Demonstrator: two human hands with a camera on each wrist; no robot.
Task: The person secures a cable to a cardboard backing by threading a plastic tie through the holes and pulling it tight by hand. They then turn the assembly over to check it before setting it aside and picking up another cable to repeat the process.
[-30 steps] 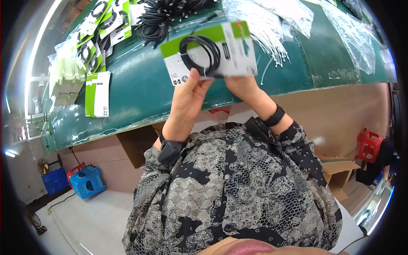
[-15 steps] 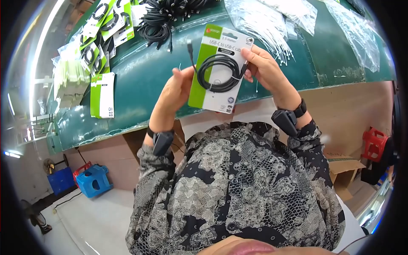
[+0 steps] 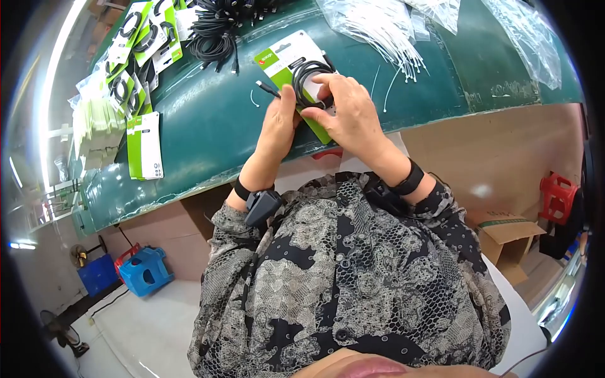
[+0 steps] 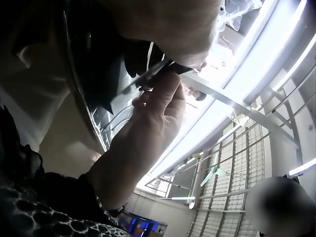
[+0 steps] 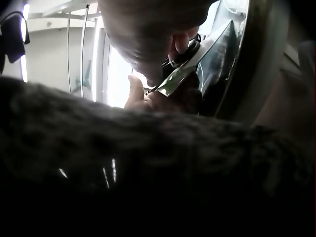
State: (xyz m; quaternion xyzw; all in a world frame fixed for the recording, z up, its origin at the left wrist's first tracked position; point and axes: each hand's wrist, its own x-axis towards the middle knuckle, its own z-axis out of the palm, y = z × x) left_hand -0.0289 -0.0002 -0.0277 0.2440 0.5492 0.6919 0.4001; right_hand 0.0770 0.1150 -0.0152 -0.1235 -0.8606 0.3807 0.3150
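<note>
Over the front of the green table, my left hand (image 3: 277,129) holds a green-and-white packaging card (image 3: 296,49) at its left side, thumb up and fingers hidden behind it. A coiled black USB-C cable (image 3: 301,79) lies against the card's face, one plug sticking out to the left. My right hand (image 3: 353,116) grips the coil with curled fingers and thumb. In the right wrist view the right hand (image 5: 158,34) bends over the card (image 5: 197,57). The left wrist view shows the right hand (image 4: 153,108) beyond the dark left hand (image 4: 163,24).
White cable ties (image 3: 391,38) in plastic bags lie at the back right, with loose ones nearer. A heap of black cables (image 3: 217,31) is at the back. Carded cables (image 3: 135,38) and stacked cards (image 3: 144,145) stand left. The table's front edge (image 3: 208,184) runs close below my hands.
The card was turned from its back to its printed front, then tilted and moved slightly left. My right hand went from the card's right edge onto the cable coil.
</note>
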